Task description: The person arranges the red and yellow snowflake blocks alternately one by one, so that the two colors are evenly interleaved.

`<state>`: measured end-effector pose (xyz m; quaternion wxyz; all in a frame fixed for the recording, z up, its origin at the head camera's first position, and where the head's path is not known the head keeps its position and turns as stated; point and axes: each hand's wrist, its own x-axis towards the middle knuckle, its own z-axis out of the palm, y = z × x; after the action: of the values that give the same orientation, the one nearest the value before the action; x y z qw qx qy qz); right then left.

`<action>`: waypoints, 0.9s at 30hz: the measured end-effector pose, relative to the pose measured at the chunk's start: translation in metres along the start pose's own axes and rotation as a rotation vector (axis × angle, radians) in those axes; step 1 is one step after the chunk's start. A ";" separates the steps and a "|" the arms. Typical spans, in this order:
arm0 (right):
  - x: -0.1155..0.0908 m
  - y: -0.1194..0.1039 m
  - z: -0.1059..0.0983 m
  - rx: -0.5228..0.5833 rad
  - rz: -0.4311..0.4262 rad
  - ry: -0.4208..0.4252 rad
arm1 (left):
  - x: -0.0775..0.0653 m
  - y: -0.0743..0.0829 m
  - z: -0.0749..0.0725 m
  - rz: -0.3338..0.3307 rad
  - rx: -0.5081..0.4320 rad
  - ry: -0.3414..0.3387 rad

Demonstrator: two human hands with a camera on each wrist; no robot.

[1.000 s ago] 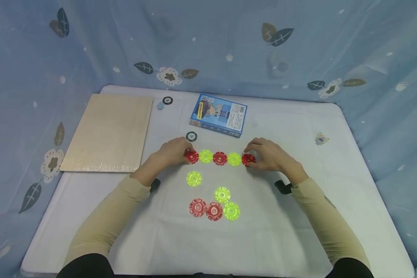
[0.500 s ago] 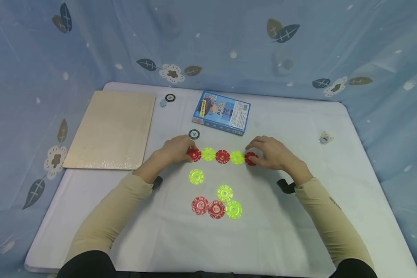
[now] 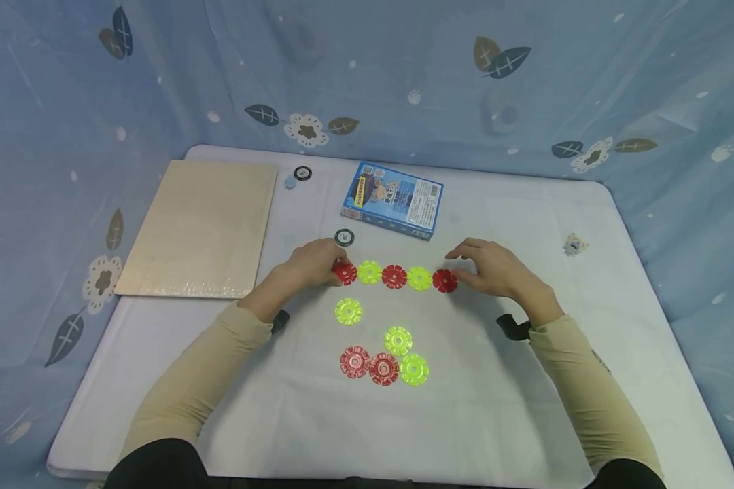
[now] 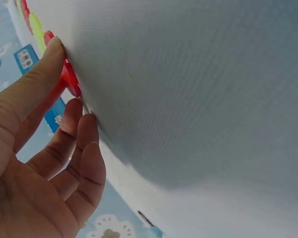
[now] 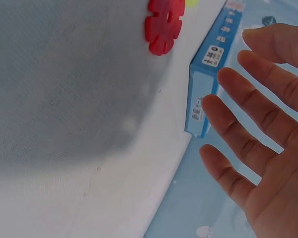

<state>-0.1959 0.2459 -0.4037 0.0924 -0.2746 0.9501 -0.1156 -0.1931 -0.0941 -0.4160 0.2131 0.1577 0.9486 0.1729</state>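
Observation:
A row of notched interlocking discs, red and yellow-green in turn, lies across the white table. My left hand (image 3: 315,263) pinches the red disc (image 3: 346,273) at the row's left end. In the left wrist view, the thumb and a finger are on that red disc (image 4: 69,78). My right hand (image 3: 491,267) is just right of the row's other end, fingers spread and holding nothing. Close to its thumb lies the right-end red disc (image 3: 445,280), which also shows apart from the hand in the right wrist view. Between the ends sit a yellow-green disc (image 3: 370,272), a middle red disc (image 3: 394,276) and another yellow-green disc (image 3: 419,278).
Nearer me lie loose discs: a yellow-green one (image 3: 348,312), a red pair (image 3: 369,365) and a yellow-green pair (image 3: 406,355). Behind the row are a blue box (image 3: 393,200) and a black-and-white round chip (image 3: 344,237). A beige board (image 3: 198,229) lies at left.
My right hand has drawn away to the right from the right-end red disc, its thumb coming off it. The left hand stays at its red disc. The head view has shifted slightly.

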 end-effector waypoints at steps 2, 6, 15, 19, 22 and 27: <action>0.001 -0.001 0.001 0.004 -0.001 -0.002 | 0.000 0.000 0.000 0.001 0.001 0.000; 0.003 -0.008 0.004 -0.001 -0.025 -0.010 | 0.000 0.001 -0.001 0.005 0.001 0.004; 0.014 -0.047 0.021 -0.053 -0.216 -0.050 | 0.000 0.002 -0.002 0.018 0.008 0.008; 0.020 -0.072 0.025 -0.059 -0.310 -0.079 | 0.001 0.002 -0.002 0.017 0.013 0.004; 0.026 -0.090 0.028 -0.059 -0.381 -0.111 | 0.001 0.001 -0.002 0.014 0.016 -0.003; 0.037 -0.118 0.035 -0.101 -0.497 -0.130 | 0.000 0.000 0.000 0.021 0.034 -0.003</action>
<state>-0.1596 0.1226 -0.4099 0.1083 -0.5107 0.8501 -0.0695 -0.1932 -0.0946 -0.4161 0.2101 0.1717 0.9493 0.1590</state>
